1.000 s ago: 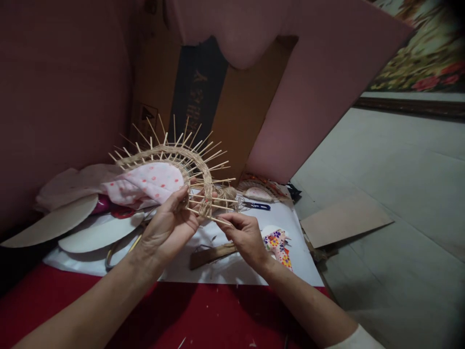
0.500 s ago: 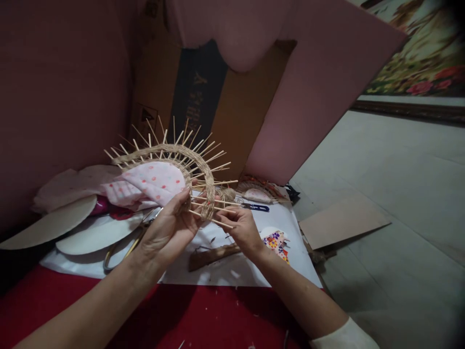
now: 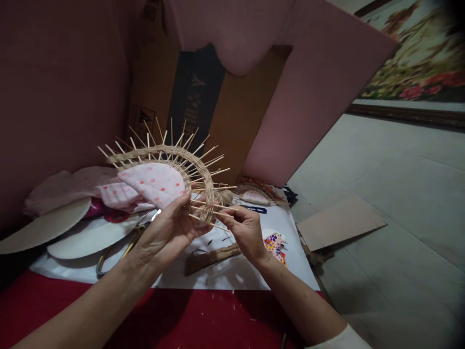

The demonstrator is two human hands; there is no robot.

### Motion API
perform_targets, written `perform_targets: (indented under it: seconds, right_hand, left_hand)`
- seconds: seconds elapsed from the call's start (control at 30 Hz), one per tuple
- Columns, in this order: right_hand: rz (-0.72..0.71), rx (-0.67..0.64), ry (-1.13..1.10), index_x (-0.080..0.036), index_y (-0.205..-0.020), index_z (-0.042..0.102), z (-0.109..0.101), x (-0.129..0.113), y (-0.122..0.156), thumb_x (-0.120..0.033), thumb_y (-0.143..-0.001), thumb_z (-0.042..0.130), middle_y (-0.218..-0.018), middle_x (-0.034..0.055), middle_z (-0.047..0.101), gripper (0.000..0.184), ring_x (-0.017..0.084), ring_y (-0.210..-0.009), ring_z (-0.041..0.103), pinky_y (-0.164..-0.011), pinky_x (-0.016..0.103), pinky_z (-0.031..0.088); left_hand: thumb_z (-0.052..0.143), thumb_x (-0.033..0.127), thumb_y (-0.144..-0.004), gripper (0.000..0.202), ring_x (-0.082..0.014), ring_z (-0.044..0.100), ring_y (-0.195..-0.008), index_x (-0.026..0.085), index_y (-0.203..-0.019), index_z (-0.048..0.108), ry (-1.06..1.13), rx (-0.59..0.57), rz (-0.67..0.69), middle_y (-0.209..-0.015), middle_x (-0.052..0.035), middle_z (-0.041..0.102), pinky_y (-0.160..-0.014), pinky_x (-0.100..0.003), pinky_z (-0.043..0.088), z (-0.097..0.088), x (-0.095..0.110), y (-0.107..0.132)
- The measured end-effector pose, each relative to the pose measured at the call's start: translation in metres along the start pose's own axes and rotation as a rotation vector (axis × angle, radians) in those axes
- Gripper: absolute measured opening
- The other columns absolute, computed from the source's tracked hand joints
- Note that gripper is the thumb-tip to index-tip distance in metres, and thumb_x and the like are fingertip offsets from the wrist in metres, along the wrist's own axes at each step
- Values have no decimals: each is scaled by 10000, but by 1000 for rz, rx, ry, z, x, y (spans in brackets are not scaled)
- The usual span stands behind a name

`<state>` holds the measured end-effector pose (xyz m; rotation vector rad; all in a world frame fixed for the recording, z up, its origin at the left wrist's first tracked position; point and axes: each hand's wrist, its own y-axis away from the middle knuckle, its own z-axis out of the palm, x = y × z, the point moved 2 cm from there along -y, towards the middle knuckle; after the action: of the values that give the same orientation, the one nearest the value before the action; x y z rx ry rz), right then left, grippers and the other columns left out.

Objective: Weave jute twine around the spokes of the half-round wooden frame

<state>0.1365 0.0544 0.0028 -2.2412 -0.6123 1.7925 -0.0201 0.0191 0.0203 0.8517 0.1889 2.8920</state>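
My left hand (image 3: 172, 228) grips the lower right end of a half-round woven piece, its thumb on the near face. The piece has a core covered in pink dotted cloth (image 3: 154, 182), with thin wooden sticks (image 3: 214, 161) fanning outward. Two bands of twine (image 3: 194, 159) are woven through the sticks, one against the core and one farther out. At the right end of the outer band, my right hand (image 3: 244, 230) pinches a stick end between thumb and fingers; whether twine is also in the pinch is hidden. Behind the sticks lies a ball of twine (image 3: 224, 196).
White half-round boards (image 3: 92, 237), scissors (image 3: 127, 248) and pink cloth (image 3: 69, 186) lie at left. A brown strip (image 3: 210, 258), floral-patterned piece (image 3: 275, 246), blue cutter (image 3: 257, 209) and another woven piece (image 3: 255, 196) rest on the white sheet (image 3: 174, 281). A pink-and-brown cardboard panel (image 3: 290, 106) stands behind.
The view has shifted slightly, moving the surroundings a little left and down. My right fingers have moved slightly against the stick ends; my left hand keeps its hold.
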Motion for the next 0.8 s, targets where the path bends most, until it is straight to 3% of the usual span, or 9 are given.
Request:
perform_targets:
  seconds: [0.2,0.4,0.57,0.7,0.8]
  right_hand:
    - [-83,27,100,-163,-733,690,-6,-1,2,-297,-793,662,-655,9,632,150,115,-603,522,-568,234,400]
    - [-414,4,364,-164,-814,661,-25,-20,14,-166,-828,604,-671,14,595,59,113,-586,489,-557,244,389]
    - [-633,-63,521,-184,-937,623,-31,-37,17,-90,-816,565,-770,45,639,164,139,-652,533,-584,261,417]
    - [-623,-28,595,-189,-905,616,-30,-42,16,-114,-830,554,-757,44,632,123,144,-660,539,-603,270,421]
    - [-535,29,537,-182,-867,607,-28,-37,18,-141,-831,572,-697,20,595,65,120,-584,496,-565,254,403]
  left_hand:
    - [489,110,-868,164,-194,663,-715,149,-837,645,22,3,44,-795,-72,710,-671,-391,567,-4,-1,-5]
    - [506,76,-844,162,-178,660,-705,161,-819,641,23,81,60,-798,-57,711,-632,-342,563,-7,0,-6]
    - [516,79,-842,155,-167,652,-669,152,-812,650,-13,10,50,-759,-52,710,-610,-326,557,-7,-4,-5]
    - [530,67,-827,156,-161,654,-668,158,-811,655,-18,-39,53,-789,-44,717,-606,-317,558,-6,-4,-4]
    - [510,60,-834,175,-173,666,-697,161,-817,651,-20,27,83,-790,-44,720,-596,-317,562,-5,0,-3]
